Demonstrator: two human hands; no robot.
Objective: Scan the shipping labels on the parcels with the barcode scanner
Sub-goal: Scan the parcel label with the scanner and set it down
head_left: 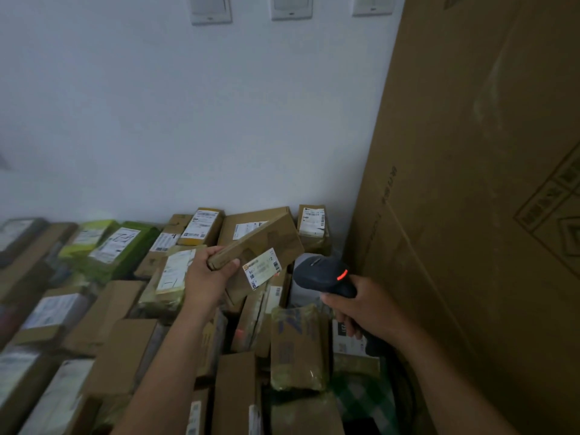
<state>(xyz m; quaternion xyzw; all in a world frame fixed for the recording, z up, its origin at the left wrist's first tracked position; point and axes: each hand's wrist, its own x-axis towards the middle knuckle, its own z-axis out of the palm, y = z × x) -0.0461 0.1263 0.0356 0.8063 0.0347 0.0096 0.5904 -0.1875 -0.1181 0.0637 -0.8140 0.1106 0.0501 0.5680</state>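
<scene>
My left hand (208, 277) grips the left edge of a flat brown cardboard parcel (270, 243) and holds it tilted above the pile. Its white shipping label (262, 269) with barcodes faces me. To the right, my right hand (365, 306) holds a black barcode scanner (326, 274) by the handle. The scanner's head sits just right of the label, and a red light glows on its back.
Several parcels (125, 309) with white labels cover the surface below, some wrapped in green (122, 246). A very large cardboard box (486, 183) stands upright at the right. A white wall (188, 120) rises behind the pile.
</scene>
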